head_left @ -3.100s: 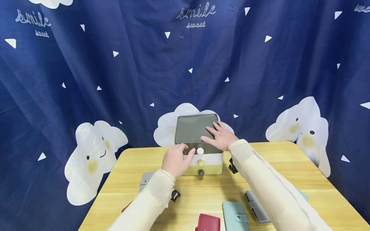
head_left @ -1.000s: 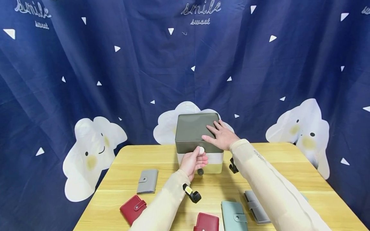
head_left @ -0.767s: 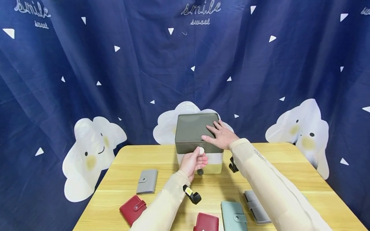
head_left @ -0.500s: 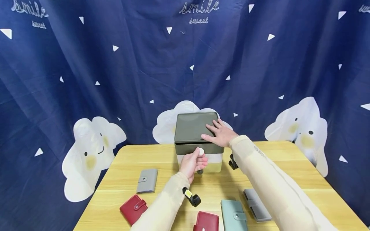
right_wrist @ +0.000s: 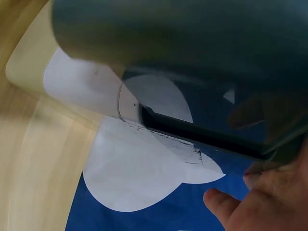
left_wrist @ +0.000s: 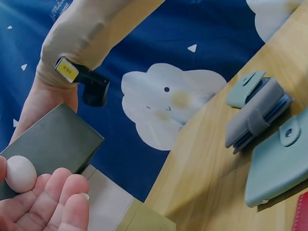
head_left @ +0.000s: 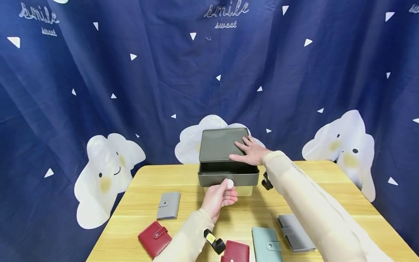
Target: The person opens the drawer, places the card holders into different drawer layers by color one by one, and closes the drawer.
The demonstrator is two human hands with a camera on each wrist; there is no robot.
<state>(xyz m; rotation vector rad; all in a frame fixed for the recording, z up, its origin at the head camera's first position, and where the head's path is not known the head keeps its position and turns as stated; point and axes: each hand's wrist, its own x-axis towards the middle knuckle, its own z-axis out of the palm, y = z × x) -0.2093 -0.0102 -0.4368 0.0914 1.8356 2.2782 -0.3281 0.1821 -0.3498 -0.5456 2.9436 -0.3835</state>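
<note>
A small desktop drawer box with a dark grey-green top (head_left: 216,145) stands at the back of the table. Its top drawer (head_left: 243,179) is pulled out toward the front, and the part of its inside that shows is dark. My left hand (head_left: 217,199) pinches the round white knob (head_left: 230,184) on that drawer's front between thumb and fingers. The same knob (left_wrist: 21,174) shows close up in the left wrist view. With spread fingers, my right hand (head_left: 251,152) rests on the right side of the box's top. Below, a yellow drawer (head_left: 244,191) is partly hidden.
On the wooden table (head_left: 137,203) lie a grey snap wallet (head_left: 168,205) and a red one (head_left: 154,238) at left. Nearer the front are another red wallet (head_left: 236,251), a mint wallet (head_left: 266,243) and a grey one (head_left: 294,233). A blue curtain (head_left: 157,72) hangs behind.
My left hand has come to the white knob and drawn the top drawer out toward me, from closed to well open. The right hand has stayed on the box's top.
</note>
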